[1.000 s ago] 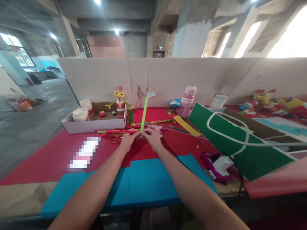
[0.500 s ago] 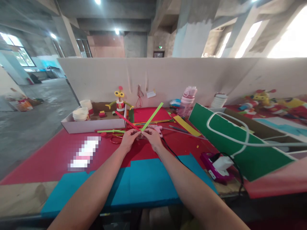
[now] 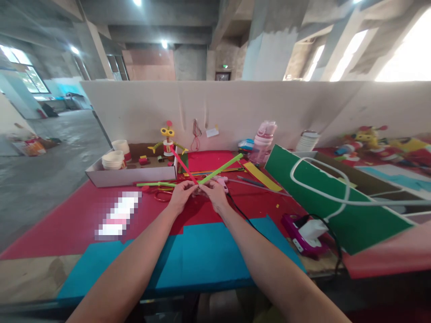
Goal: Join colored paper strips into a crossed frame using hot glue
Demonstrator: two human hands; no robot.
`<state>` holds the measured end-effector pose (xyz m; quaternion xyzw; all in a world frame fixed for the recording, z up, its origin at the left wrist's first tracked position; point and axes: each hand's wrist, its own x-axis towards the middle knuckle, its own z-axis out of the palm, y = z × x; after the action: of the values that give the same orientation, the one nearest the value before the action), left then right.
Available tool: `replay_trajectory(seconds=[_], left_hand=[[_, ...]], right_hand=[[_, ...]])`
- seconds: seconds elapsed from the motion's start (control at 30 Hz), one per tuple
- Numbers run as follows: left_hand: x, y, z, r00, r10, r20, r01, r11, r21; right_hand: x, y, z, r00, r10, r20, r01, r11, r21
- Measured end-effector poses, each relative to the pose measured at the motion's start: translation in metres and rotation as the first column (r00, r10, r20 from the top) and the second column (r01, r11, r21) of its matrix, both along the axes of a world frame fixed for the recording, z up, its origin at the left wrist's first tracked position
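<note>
A red strip [image 3: 182, 164] and a light green strip [image 3: 222, 167] meet at the fingertips of my two hands and spread apart in a V away from me. My left hand [image 3: 183, 194] pinches the joined ends from the left, its fingers closed. From the right, my right hand [image 3: 212, 190] pinches the same ends, also closed. Which strip each hand grips is hard to separate, as the fingers cover the joint. A pink glue gun [image 3: 222, 183] lies just behind my right hand. Red-handled scissors [image 3: 163, 195] rest left of my left hand.
Blue sheets [image 3: 212, 251] cover the near table edge. A white box [image 3: 134, 176] with paper cups stands back left, by a yellow-eyed figure [image 3: 168, 146]. To the right are a purple power strip [image 3: 303, 237], a green board [image 3: 330, 202], a white cable and a pink bottle [image 3: 261, 141].
The green strip has swung lower and to the right, and the red strip has turned more upright. Both hands remain in nearly the same place, still pinching.
</note>
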<state>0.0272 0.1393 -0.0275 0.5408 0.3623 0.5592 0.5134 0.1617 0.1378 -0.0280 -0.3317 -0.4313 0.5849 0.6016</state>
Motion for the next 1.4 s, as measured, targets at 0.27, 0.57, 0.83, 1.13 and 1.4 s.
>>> replay_trajectory(seconds=[0.27, 0.57, 0.83, 1.13, 1.4], left_hand=[[-0.0013, -0.0006, 0.0034, 0.997, 0.069, 0.02, -0.068, 0.997, -0.036], [0.0006, -0.0057, 0.0079, 0.999, 0.046, -0.006, -0.046, 0.998, -0.033], [0.0004, -0.004, 0.0071, 0.999, 0.041, -0.015, -0.041, 0.998, -0.044], [-0.002, -0.0032, 0.0015, 1.0, 0.022, -0.015, -0.023, 0.998, -0.051], [-0.0017, -0.0029, 0.0013, 0.996, 0.082, -0.036, -0.085, 0.993, -0.078]], right_hand=[[0.0043, 0.0051, -0.0009, 0.989, 0.108, -0.104, -0.114, 0.992, -0.061], [0.0065, 0.0068, -0.0045, 0.99, 0.119, -0.075, -0.127, 0.986, -0.111], [0.0064, 0.0054, -0.0028, 0.993, 0.111, -0.035, -0.114, 0.988, -0.104], [0.0056, 0.0046, -0.0037, 0.992, 0.124, -0.034, -0.126, 0.989, -0.076], [0.0039, 0.0078, -0.0068, 0.997, 0.05, 0.061, -0.049, 0.998, -0.026]])
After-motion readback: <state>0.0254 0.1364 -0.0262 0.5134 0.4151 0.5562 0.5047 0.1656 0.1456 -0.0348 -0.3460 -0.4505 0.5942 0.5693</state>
